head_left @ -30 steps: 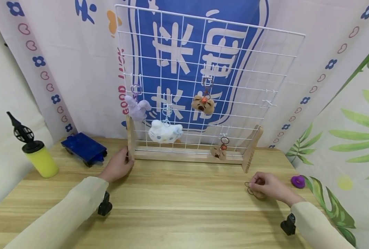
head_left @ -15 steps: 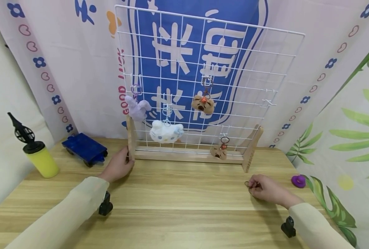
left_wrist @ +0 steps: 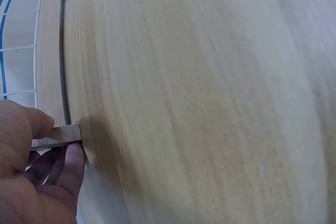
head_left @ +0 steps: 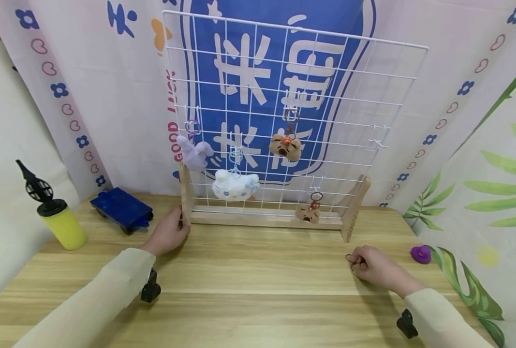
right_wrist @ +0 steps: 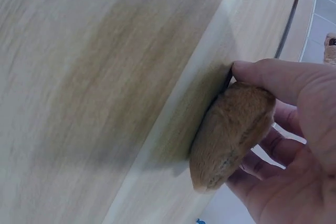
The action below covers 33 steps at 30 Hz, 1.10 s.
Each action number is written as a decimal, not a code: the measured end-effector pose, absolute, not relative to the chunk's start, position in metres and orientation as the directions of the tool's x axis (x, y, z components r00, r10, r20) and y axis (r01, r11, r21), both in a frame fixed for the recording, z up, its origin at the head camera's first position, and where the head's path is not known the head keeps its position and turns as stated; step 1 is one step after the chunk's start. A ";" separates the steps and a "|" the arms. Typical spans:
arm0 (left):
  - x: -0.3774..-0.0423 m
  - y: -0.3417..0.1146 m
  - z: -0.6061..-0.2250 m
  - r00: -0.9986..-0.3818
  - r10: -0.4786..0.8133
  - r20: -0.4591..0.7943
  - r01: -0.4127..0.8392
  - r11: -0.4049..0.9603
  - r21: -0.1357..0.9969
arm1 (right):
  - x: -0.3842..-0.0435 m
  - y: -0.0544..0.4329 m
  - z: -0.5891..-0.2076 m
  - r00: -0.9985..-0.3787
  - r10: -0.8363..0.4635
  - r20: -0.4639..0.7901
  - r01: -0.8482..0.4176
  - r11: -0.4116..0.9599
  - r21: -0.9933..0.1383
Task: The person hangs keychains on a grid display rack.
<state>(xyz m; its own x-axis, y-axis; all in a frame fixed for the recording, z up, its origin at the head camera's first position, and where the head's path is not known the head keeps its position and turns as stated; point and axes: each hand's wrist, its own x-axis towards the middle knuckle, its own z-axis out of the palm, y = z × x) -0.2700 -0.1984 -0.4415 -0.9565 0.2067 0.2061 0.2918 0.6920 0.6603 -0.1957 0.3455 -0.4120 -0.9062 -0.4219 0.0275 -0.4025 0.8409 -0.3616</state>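
My left hand (head_left: 167,233) grips the wooden left foot (left_wrist: 65,134) of a white wire grid rack (head_left: 301,30), thumb on one side and fingers on the other. At the right, my right hand (head_left: 377,268) holds a brown plush keychain (right_wrist: 233,132) low over the table. Its ring (head_left: 348,257) shows at the fingertips in the head view, while the hand hides the plush there. From the rack's hooks hang a lavender plush (head_left: 194,153), a white cat-head plush (head_left: 235,186), and two brown plush keychains, one higher (head_left: 286,146) and one near the base (head_left: 307,213).
A blue toy cart (head_left: 123,209) and a yellow hand pump (head_left: 63,227) stand left of the rack. Near the table's right edge lies a small purple object (head_left: 420,254). White hooks (head_left: 376,144) sit on the grid's right side. Printed curtains close off the back.
My right hand has turned slightly, so less of the brown plush keychain and its ring shows in the head view. The left hand keeps its grip on the rack's foot.
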 end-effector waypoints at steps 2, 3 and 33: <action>-0.270 -0.199 -0.442 -0.957 0.206 0.205 0.290 0.693 0.660 | -0.195 0.345 -0.411 -0.897 -0.441 0.036 -0.428 0.844 -0.324; -0.270 -0.199 -0.442 -0.957 0.203 0.206 0.289 0.694 0.659 | -0.195 0.345 -0.411 -0.893 -0.449 0.035 -0.438 0.846 -0.304; -0.269 -0.199 -0.442 -0.956 0.205 0.209 0.292 0.683 0.669 | -0.190 0.347 -0.418 -0.920 -0.390 0.043 -0.388 0.889 -0.245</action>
<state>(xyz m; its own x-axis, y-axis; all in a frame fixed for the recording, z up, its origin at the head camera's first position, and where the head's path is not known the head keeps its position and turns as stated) -0.2688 -0.1990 -0.4424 -0.9563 0.2046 0.2090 0.2924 0.6830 0.6694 -0.1903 0.3470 -0.4180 -0.9198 -0.3899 0.0432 -0.3881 0.8885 -0.2447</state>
